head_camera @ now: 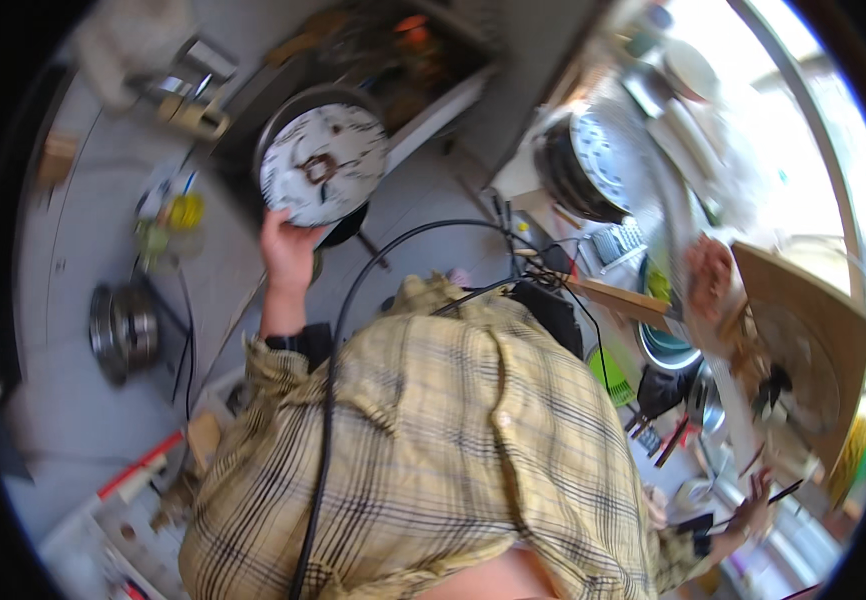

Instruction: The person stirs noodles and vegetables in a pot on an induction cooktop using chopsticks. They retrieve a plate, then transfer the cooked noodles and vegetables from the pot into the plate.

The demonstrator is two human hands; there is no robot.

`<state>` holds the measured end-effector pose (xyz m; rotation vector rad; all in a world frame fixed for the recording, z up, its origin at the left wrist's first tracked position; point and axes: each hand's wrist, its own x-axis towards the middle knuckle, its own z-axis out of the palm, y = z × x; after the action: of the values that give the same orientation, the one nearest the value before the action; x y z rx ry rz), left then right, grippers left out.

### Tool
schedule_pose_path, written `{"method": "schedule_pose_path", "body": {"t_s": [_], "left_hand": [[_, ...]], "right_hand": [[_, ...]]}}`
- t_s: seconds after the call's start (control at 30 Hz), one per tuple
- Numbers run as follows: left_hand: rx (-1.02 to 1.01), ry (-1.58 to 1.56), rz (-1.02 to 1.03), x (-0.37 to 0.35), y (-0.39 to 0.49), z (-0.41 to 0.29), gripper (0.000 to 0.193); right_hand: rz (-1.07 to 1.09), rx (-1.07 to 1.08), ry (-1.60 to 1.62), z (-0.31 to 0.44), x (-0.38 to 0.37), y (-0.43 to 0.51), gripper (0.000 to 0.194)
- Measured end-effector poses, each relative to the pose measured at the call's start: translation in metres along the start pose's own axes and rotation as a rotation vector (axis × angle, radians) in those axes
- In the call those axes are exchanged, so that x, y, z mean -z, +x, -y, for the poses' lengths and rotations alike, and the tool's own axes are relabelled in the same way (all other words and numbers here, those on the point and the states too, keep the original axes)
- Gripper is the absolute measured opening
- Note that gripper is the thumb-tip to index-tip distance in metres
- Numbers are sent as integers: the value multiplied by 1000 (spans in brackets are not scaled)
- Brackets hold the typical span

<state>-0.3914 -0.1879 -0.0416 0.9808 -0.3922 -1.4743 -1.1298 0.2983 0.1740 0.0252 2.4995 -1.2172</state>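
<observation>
My left hand (288, 244), its arm stretched out, grips the lower edge of a round pan-like metal vessel (325, 165). The vessel's pale flat face is turned up towards me, with dark streaks and a brown stained ring at its middle. A darker curved rim shows behind it. Far off at the lower right, my right hand (754, 511) is small and blurred, closed around a thin dark stick (785, 491) that may be a chopstick. Near that hand lie several utensils, too blurred to name.
Beyond the vessel stands an open dark box or drawer (440, 109). A pot with a perforated steamer tray (599, 161) sits on the right, near a green basket (611, 377) and a wooden board (815, 352). Black cable (343, 300) arches across my front. A metal pot (123, 332) is at the left.
</observation>
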Motion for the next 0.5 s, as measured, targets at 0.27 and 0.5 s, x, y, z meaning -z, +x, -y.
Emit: {"method": "schedule_pose_path", "body": {"t_s": [0.27,0.5], "left_hand": [[558,-692,178,56,-14,-34,53],[381,-475,110,107,-60,-56,50]], "right_hand": [[346,430,-314,100,-124,-104,42],[393,718,-112,157,-245,-195,52]]}}
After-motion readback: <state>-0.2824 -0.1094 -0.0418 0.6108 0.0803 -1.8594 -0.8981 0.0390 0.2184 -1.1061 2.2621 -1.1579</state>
